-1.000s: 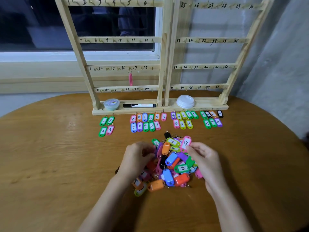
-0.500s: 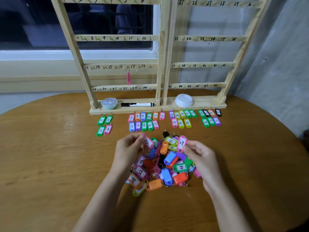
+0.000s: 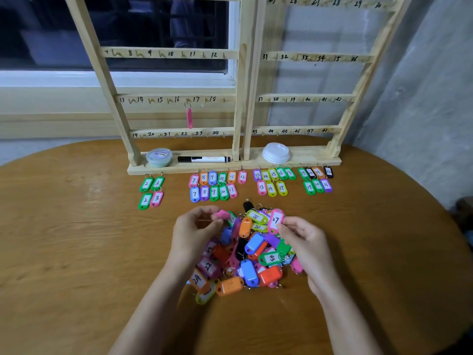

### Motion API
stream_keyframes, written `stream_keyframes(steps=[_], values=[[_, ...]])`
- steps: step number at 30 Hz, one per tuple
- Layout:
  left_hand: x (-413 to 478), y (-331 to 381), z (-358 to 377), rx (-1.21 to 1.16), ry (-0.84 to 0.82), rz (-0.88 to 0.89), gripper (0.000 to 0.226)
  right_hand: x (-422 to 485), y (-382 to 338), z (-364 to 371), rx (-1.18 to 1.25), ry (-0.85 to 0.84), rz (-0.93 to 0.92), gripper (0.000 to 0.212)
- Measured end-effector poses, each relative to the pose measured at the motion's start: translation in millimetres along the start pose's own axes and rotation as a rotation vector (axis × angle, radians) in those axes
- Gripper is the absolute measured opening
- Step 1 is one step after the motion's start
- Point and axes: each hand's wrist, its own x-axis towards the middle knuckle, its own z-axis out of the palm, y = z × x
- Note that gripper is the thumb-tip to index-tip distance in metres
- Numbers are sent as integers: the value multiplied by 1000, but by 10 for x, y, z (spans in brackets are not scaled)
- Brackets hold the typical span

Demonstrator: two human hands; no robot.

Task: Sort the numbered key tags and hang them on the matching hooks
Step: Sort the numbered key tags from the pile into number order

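Head view is showing the tabletop (image 3: pixel 76 252) carrying a rack (image 3: pixel 240 98) at its far edge. The unsorted pile (image 3: pixel 250 254) is lying toward the near edge, and the sorted rows (image 3: pixel 213 185) are lying by the rack in number order, likely staged for hanging. The left grip (image 3: pixel 194 231) is pinching a pink tag (image 3: pixel 222 214), the right grip (image 3: pixel 304 242) pinching tag 27 (image 3: pixel 276 221) face-up for reading. The rack's ledge is holding a tub (image 3: pixel 159 157), marker (image 3: pixel 203 159) and lid (image 3: pixel 276 152).

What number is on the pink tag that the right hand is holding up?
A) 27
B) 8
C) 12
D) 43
A: the pink tag pinched by the right hand has 27 written on its white label. The left hand pinches the other pink tag, whose number does not show.
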Motion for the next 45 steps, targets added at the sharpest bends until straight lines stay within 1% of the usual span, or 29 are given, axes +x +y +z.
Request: stream_keyframes(steps=[3, 5, 6, 8, 10, 15, 17, 19, 21, 23, 25, 27, 29, 31, 33, 36, 37, 41, 43, 45], values=[[64, -43, -10, 319, 21, 199, 20, 8, -7, 0, -7, -3, -10, 12], [132, -47, -6, 466, 29, 349, 24, 11, -14, 3, -18, -7, -14, 11], [177, -57, -5, 518, 10, 395, 30, 10, -22, 6, -17, -9, -14, 11], [271, -92, -6, 634, -54, 407, 40, 8, -32, 7, -15, -12, -12, 12], [329, -124, -12, 713, -98, 397, 42, 4, -42, 3, -25, -10, -10, 12], [318, -132, -40, 769, -69, 464, 24, -13, -48, 15, -35, -13, 0, 12], [294, -156, -60, 782, -56, 480, 20, -23, -58, 48, -44, -16, -1, 12], [247, -150, -79, 775, -7, 493, 19, -29, -75, 99, -52, -22, -11, 11], [206, -144, -116, 688, 64, 455, 16, -38, -97, 170, -41, -41, -22, 11], [162, -156, -192, 516, 118, 321, 11, -40, -114, 273, -42, -66, -43, 13], [121, -173, -307, 288, 116, 138, 6, -35, -130, 400, -75, -94, -84, 13], [65, -199, -439, 57, 105, 10, 8, -37, -169, 549, -111, -145, -133, 10], [-10, -211, -573, -91, 118, -46, 14, -35, -222, 728, -156, -203, -165, 6], [-83, -233, -718, -173, 147, -57, 16, -17, -246, 948, -232, -235, -179, 13], [-166, -258, -871, -170, 193, -51, 14, 18, -227, 1195, -330, -253, -185, 21], [-281, -321, -1114, -126, 261, -46, 9, 33, -215, 1542, -503, -274, -191, 17], [-309, -336, -1193, -80, 279, -40, 8, 25, -226, 1635, -550, -285, -191, 15], [-262, -452, -1453, 246, 375, 18, 5, -23, -261, 1897, -678, -303, -172, 11], [-199, -484, -1498, 341, 404, 43, 9, -39, -264, 1984, -722, -307, -162, 12], [-121, -514, -1512, 386, 435, 60, 11, -57, -270, 2046, -757, -323, -160, 14]])
